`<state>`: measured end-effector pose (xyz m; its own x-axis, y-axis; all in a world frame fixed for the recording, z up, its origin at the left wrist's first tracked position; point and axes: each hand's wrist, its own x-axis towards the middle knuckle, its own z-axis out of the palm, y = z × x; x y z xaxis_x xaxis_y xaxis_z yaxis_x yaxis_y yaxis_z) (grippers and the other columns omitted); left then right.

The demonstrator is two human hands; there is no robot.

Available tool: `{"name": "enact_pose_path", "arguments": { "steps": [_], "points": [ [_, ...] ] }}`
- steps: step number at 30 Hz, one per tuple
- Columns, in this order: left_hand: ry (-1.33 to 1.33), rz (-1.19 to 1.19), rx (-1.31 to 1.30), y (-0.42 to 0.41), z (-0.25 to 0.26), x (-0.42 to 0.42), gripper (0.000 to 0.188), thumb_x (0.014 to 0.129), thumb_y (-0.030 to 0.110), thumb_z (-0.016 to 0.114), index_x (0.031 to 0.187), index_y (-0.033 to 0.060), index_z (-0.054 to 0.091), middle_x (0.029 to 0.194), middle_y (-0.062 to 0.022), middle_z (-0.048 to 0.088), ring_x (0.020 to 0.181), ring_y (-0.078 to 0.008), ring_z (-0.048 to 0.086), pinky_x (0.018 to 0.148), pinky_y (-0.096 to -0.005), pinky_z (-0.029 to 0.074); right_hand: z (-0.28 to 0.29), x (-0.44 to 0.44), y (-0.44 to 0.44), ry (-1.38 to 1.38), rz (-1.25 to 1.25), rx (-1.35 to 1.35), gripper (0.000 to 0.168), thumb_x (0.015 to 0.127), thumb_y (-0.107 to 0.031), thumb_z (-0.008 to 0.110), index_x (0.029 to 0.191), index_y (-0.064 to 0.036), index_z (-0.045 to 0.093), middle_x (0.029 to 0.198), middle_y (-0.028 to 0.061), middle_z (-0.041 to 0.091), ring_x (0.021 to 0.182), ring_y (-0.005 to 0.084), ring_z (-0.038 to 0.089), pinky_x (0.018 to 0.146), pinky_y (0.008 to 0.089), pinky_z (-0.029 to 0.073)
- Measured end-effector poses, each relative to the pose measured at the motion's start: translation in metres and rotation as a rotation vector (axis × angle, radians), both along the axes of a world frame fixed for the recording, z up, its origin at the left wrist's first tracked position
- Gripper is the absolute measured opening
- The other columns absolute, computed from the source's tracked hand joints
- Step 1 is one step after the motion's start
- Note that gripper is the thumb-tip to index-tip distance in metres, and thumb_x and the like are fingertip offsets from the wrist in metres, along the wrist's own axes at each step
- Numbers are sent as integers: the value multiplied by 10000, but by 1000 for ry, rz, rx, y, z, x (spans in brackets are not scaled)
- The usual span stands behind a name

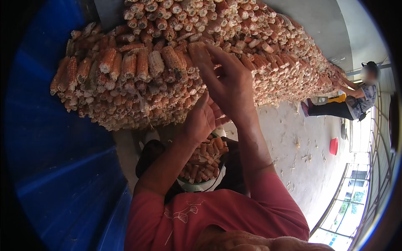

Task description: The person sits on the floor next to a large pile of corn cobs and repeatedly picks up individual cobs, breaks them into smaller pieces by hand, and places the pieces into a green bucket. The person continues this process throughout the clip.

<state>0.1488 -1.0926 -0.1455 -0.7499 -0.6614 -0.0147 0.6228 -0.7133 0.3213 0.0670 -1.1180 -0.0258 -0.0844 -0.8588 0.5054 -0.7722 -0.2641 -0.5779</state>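
Observation:
A tall stack of corncobs (150, 97) stands before me, most laid with their cut ends facing out. My right hand (234, 80) reaches to the upper layer, thumb and fingers about a corncob (198, 51) there. Below it, my left hand (204, 119) is raised against the front of the stack, palm turned up and fingers apart, with nothing visible in it. Between my legs sits a bucket (191, 187) filled with loose corncobs (204, 160); my left forearm hides part of it.
A blue sheet wall (62, 150) rises close on the left. Husk scraps (296, 142) litter the concrete floor (270, 125) at right. Another person (361, 94) stands at the stack's far end, hands on the cobs. A red basin (333, 146) rests on the floor.

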Motion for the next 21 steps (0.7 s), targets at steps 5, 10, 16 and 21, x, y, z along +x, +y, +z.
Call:
{"name": "enact_pose_path", "arguments": {
  "steps": [5,10,16,21],
  "points": [
    [-95,-18,-13,-2,3,-5,642,1059,588,409,1468,95,447,1406,-89,585,1252,-213,593,1018,-436,500,-11,13,-39,398,-96,33,220,948,-305,704,1069,-130,758,888,138,708,719,266,721,625,401,568],
    [-64,0,84,-1,-2,5,523,1073,504,424,1341,76,558,1289,-85,641,1214,-235,605,998,-432,514,-7,2,-35,420,1,-79,233,985,-291,661,1101,-115,760,948,153,696,709,248,701,623,386,562],
    [-315,-6,19,0,-14,24,480,1078,360,449,1411,21,521,1348,-158,641,1231,-268,628,1049,-424,511,-45,-37,81,-190,-112,71,164,976,-72,645,1108,-32,735,899,109,702,701,108,633,630,272,519],
    [-334,-5,-75,-2,-13,40,491,1079,324,457,1429,-16,513,1382,-167,626,1253,-263,627,1058,-383,529,-155,-38,201,167,-253,620,200,953,-180,690,1094,-42,723,946,190,702,789,294,705,731,360,556]
  ]
}}
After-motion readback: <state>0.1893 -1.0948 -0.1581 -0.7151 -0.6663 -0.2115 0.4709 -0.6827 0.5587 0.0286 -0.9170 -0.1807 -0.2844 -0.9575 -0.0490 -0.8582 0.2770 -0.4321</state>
